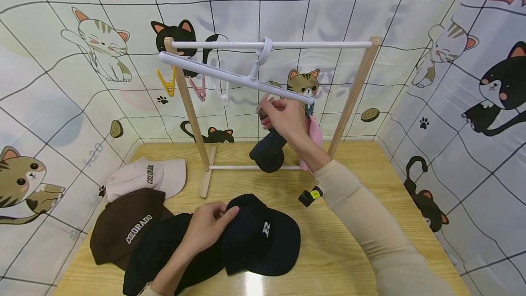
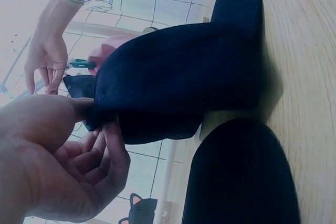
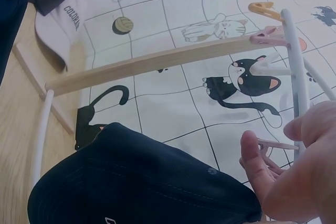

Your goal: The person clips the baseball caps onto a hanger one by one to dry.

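Observation:
My left hand [image 1: 209,227] pinches the edge of a navy baseball cap [image 1: 246,236] with a white R, above the table; the left wrist view shows thumb and fingers on the cap [image 2: 168,72]. My right hand [image 1: 289,120] is raised beneath the right half of a white hanger [image 1: 230,76]. Its fingers pinch a pale clothespin [image 3: 278,144] on the hanger. Under that hand hangs a dark cap [image 1: 269,152], also seen in the right wrist view. Behind the right wrist hangs a pink cap [image 1: 315,134] below a green clothespin [image 1: 309,109]; the hand partly hides it.
Yellow [image 1: 167,83], pink [image 1: 198,89] and white [image 1: 223,94] clothespins hang from the hanger's left half. The hanger hooks over a rack's white bar [image 1: 320,45]. A pale cap [image 1: 172,177], a brown cap [image 1: 127,225] and a black cap [image 1: 158,245] overlap on the table's left.

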{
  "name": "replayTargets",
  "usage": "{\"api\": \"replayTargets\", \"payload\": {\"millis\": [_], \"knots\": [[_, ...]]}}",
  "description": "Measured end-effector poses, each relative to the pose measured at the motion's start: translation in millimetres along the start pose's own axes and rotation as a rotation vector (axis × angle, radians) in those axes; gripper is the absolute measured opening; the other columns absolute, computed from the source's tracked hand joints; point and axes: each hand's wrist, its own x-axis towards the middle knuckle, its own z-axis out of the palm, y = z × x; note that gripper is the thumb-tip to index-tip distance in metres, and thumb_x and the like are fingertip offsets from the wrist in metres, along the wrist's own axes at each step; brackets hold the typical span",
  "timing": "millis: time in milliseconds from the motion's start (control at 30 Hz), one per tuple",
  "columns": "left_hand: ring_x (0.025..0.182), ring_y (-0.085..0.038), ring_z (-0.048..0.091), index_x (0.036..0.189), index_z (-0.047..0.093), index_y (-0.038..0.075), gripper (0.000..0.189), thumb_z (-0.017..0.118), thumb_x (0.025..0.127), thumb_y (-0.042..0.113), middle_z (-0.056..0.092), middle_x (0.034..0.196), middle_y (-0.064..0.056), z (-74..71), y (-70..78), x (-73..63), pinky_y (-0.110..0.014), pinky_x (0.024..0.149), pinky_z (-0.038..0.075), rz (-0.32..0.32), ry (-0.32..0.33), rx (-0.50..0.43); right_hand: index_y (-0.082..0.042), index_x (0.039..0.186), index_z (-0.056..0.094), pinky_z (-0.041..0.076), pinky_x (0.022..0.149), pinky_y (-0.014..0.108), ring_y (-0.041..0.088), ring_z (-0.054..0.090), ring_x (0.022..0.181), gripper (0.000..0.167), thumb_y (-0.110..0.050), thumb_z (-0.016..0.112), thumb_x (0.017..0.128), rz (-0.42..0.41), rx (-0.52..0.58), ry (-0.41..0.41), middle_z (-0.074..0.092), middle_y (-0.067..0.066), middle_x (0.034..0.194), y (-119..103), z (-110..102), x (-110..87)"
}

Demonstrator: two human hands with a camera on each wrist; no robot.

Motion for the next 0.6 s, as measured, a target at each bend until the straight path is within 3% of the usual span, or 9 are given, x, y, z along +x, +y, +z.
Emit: {"api": "replayTargets", "payload": {"millis": [300,600], "knots": [[0.058,-0.005,0.046,0.078,0.068,0.017,0.037,0.081,0.106,0.039,0.049,0.064,0.009,4.1,3.2,3.1,-0.023,0.061,0.036,0.017,0.053,-0.006,0.002,0.109,0.083,0.068,0.066,0.028,0.016,0.080,0.066,0.037,-0.035,0.077,0.108,-0.001,0.103,0.015,0.083,0.006,0.088,2.2,5.4,4.3],[0.059,-0.005,0.046,0.077,0.067,0.015,0.038,0.082,0.106,0.035,0.048,0.065,0.008,4.8,8.6,3.4,-0.022,0.060,0.034,0.036,0.045,-0.026,0.004,0.109,0.083,0.068,0.063,0.030,0.015,0.080,0.063,0.042,-0.038,0.082,0.105,0.050,0.142,0.051,0.082,0.007,0.083,2.3,11.7,8.8]]}}
